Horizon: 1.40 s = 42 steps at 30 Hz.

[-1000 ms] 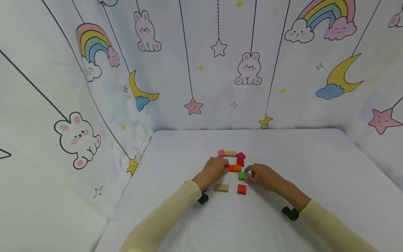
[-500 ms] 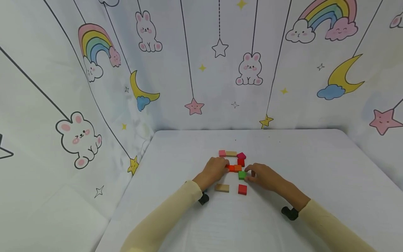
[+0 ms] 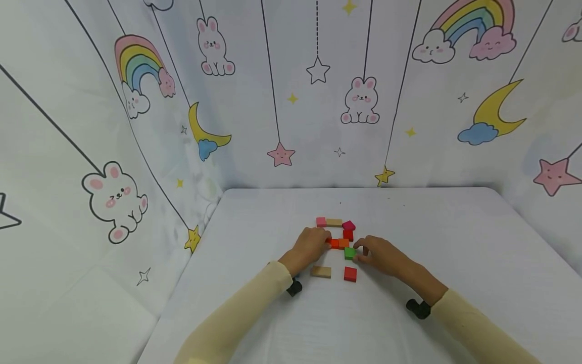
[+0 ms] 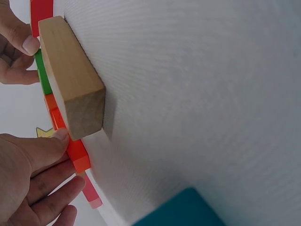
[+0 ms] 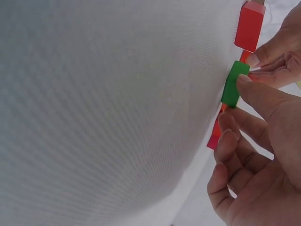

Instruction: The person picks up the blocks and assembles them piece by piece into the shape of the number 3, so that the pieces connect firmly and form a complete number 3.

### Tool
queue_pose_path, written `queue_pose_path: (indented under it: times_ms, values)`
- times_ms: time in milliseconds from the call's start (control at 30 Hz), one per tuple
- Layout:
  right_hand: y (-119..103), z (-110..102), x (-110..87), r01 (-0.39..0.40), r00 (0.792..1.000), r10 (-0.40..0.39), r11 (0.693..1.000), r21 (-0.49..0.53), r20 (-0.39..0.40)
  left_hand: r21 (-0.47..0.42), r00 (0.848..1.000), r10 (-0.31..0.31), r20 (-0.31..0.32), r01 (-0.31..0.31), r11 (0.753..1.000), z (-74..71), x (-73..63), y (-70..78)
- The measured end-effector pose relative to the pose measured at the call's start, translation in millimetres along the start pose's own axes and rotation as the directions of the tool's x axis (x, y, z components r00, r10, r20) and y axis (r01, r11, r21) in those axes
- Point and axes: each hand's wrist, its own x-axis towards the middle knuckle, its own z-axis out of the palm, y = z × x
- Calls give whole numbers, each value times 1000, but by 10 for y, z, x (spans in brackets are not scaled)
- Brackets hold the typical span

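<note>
In the head view the left hand (image 3: 309,246) is at the left end of a row of orange blocks (image 3: 343,243). Its thumb and fingers pinch the end orange-red block (image 4: 79,156), as the left wrist view shows. From the right, the right hand (image 3: 379,255) holds a green block (image 3: 349,253) between thumb and index finger, just below the row's right end. In the right wrist view its thumb lies on the near face of the green block (image 5: 234,87), the other fingers curled loosely. Fingers partly cover both held blocks.
Behind the row lie a pink block (image 3: 321,222), a wooden block (image 3: 334,222), a magenta pentagon block (image 3: 348,225) and a red block (image 3: 348,235). Nearer are another wooden block (image 3: 321,272) and red block (image 3: 350,274). A teal corner (image 4: 186,209) shows beside the left wrist.
</note>
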Motion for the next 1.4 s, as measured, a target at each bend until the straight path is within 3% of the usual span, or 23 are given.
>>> queue_pose_path:
  times_ms: [667,1067,1233,1400]
  values:
    - [-33,-76,-85,15,999,-17,999,-47,-38,10,1000,-8,5,8,1000,24,16,-10]
    - [-308,-97,-345,-27,993,31,999,-29,118,0,1000,-5,2,5,1000,18,11,-14]
    - [-350,-30,-368,-63,990,66,998,-32,122,-10,1000,-11,7,11,1000,13,13,-16]
    - [-373,-6,-382,-49,993,52,998,-30,107,-10,1000,-12,17,12,1000,18,12,-7]
